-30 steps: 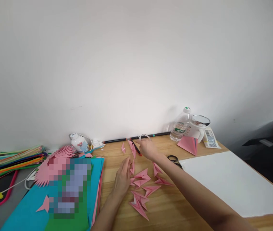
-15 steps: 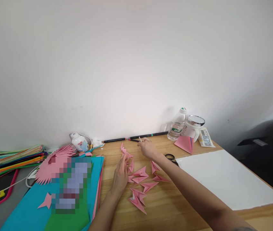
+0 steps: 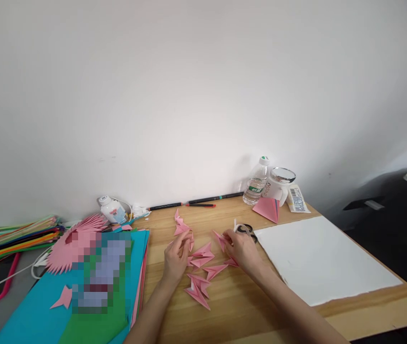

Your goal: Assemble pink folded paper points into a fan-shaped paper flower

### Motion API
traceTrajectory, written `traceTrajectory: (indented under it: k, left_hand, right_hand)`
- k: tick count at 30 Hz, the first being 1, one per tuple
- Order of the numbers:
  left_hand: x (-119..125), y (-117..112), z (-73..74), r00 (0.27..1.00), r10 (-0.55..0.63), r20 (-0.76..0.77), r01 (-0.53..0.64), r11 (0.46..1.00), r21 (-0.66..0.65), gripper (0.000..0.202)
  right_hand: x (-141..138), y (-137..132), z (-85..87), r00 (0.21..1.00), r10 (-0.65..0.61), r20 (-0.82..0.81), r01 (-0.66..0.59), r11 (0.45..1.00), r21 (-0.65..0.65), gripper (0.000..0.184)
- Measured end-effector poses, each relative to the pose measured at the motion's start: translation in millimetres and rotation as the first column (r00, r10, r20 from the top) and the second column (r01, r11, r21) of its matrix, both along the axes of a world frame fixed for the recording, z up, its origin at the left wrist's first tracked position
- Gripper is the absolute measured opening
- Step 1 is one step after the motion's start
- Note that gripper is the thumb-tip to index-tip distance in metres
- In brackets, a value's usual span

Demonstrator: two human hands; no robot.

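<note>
Pink papers point(image 3: 203, 255), some partly hidden, right grip point(image 3: 241, 248) overlapping

Paper pieces point(image 3: 215, 271) lie on the table point(image 3: 225, 317), sheet stack point(image 3: 33, 310) left, bottle point(image 3: 255, 187) behind right.

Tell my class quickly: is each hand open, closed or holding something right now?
Left hand: curled at a pink folded piece; whether it grips cannot be told.
Right hand: curled at another pink piece; whether it grips cannot be told.
</note>
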State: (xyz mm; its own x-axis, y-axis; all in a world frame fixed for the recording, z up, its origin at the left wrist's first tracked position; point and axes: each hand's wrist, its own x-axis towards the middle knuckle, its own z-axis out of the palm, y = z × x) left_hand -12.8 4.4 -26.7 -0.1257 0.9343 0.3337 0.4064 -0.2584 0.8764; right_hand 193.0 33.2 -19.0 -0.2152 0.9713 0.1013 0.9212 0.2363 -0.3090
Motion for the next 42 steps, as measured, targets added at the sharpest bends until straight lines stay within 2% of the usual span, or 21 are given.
traceTrajectory:
  k: [2,3,5,7,10,13,15,18,21,24,27,28,30,32,33,35,37,40,42]
  left_hand:
    - [3.6,-1.2,5.1,0.994,-0.003,0.107,0.011,0.997,-0.079,0.029]
    - [5.3,-1.8,7.7,0.987,-0.014,0.158,0.035,0.991,-0.129,0.032]
    - [8.5,-3.0,12.4,0.962,-0.082,0.261,0.141,0.965,-0.22,0.036]
    - [10.8,-3.7,16.2,0.932,-0.116,0.343,0.213,0.942,-0.26,0.034]
    - [10.4,-2.9,18.7,0.915,-0.062,0.399,0.183,0.945,-0.272,0.028]
    - [5.5,-0.3,17.4,0.867,0.012,0.497,0.162,0.939,-0.303,0.03]
    - [1.6,1.2,15.5,0.839,0.04,0.542,0.161,0.934,-0.318,0.031]
    - [-1.9,1.8,13.2,0.848,0.043,0.528,0.145,0.939,-0.31,0.03]
    - [-2.3,1.1,12.9,0.867,0.062,0.495,0.106,0.947,-0.305,0.03]
    - [-2.6,0.1,14.8,0.885,0.033,0.464,0.128,0.942,-0.311,0.03]
    - [-5.0,-1.6,18.3,0.9,-0.116,0.42,0.258,0.919,-0.299,0.036]
    - [-6.1,-2.5,19.5,0.887,-0.174,0.428,0.317,0.904,-0.288,0.041]
    - [-7.6,-4.6,21.7,0.816,-0.256,0.519,0.449,0.846,-0.287,0.055]
    - [-7.8,-6.5,23.5,0.73,-0.232,0.643,0.537,0.776,-0.329,0.061]
    - [-7.5,-7.1,24.5,0.708,-0.192,0.679,0.553,0.749,-0.365,0.056]
    - [-6.7,-7.7,26.4,0.714,-0.116,0.691,0.541,0.718,-0.438,0.038]
    - [-6.3,-7.5,28.6,0.739,-0.084,0.669,0.517,0.707,-0.482,0.032]
    - [-7.0,-7.1,30.8,0.747,-0.084,0.659,0.522,0.688,-0.504,0.041]
    - [-7.7,-6.8,30.6,0.759,-0.082,0.646,0.504,0.701,-0.503,0.049]
  right_hand:
    - [-6.7,-0.9,-1.9,0.994,0.013,-0.113,-0.001,0.995,0.1,0.018]
    - [-10.7,-2.0,-2.4,0.977,0.061,-0.202,-0.026,0.985,0.17,0.018]
    - [-19.9,-5.4,-3.6,0.913,0.212,-0.348,-0.112,0.952,0.286,0.015]
    - [-29.6,-9.1,-5.3,0.835,0.344,-0.43,-0.2,0.917,0.345,0.014]
    - [-40.1,-11.8,-6.8,0.705,0.421,-0.571,-0.254,0.901,0.352,0.013]
    - [-44.1,-9.5,-4.9,0.604,0.365,-0.708,-0.23,0.931,0.283,0.009]
    - [-44.9,-6.5,-2.5,0.566,0.307,-0.765,-0.238,0.95,0.204,0.008]
    - [-46.9,-2.7,-0.4,0.563,0.291,-0.774,-0.325,0.939,0.117,0.02]
    - [-49.7,-0.6,-2.5,0.578,0.36,-0.733,-0.396,0.908,0.133,0.032]
    - [-49.8,0.5,-8.3,0.597,0.366,-0.714,-0.369,0.915,0.16,0.027]
    - [-44.2,1.0,-12.2,0.658,0.341,-0.671,-0.297,0.937,0.186,0.013]
    - [-41.7,0.9,-12.3,0.672,0.343,-0.656,-0.286,0.938,0.197,0.015]
    - [-37.3,0.7,-10.7,0.669,0.375,-0.641,-0.303,0.926,0.226,0.019]
    - [-35.6,0.4,-8.6,0.642,0.45,-0.621,-0.363,0.891,0.272,0.021]
    - [-35.9,0.4,-8.0,0.631,0.494,-0.599,-0.396,0.868,0.299,0.021]
    - [-38.3,0.6,-8.7,0.627,0.558,-0.543,-0.448,0.829,0.334,0.02]
    - [-40.8,0.9,-10.8,0.637,0.578,-0.51,-0.474,0.815,0.331,0.018]
    - [-40.6,0.0,-10.6,0.64,0.564,-0.521,-0.493,0.822,0.284,0.014]
    - [-37.6,-1.8,-5.3,0.625,0.542,-0.562,-0.505,0.829,0.239,0.01]
